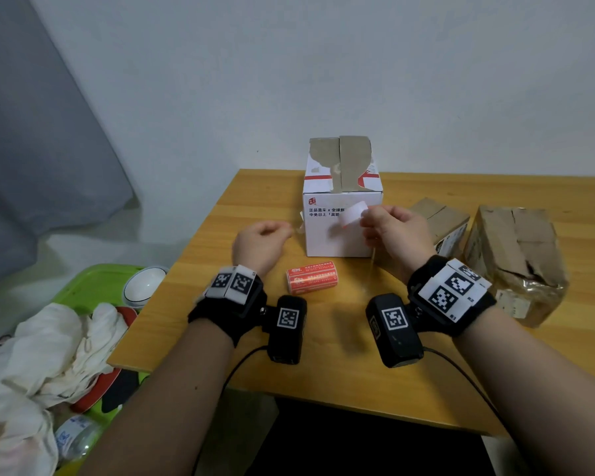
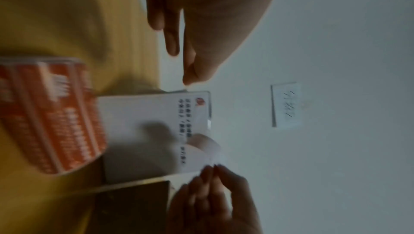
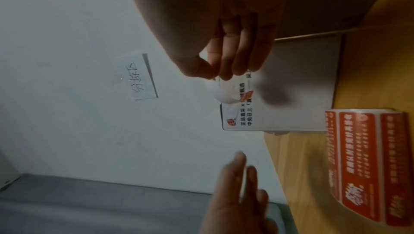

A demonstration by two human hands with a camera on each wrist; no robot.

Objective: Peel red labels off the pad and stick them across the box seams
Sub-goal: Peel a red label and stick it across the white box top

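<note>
A white box (image 1: 342, 231) with a torn cardboard top stands mid-table, its printed front facing me. In front of it lies a roll of red labels (image 1: 311, 277), also close in the wrist views (image 2: 51, 113) (image 3: 363, 163). My right hand (image 1: 368, 214) (image 3: 212, 73) pinches a curled label strip (image 1: 352, 214) (image 3: 220, 94) before the box's upper front; its white side shows, with a little red. My left hand (image 1: 282, 231) (image 2: 179, 57) hovers left of the box with fingers loosely straight, holding nothing I can see.
Two brown cardboard boxes (image 1: 440, 221) (image 1: 516, 259) sit on the wooden table (image 1: 340, 355) to the right. Off the table's left edge is a green tray (image 1: 93, 280) with a bowl (image 1: 145, 285) and white cloth (image 1: 59, 348). A paper note (image 3: 141, 76) hangs on the wall.
</note>
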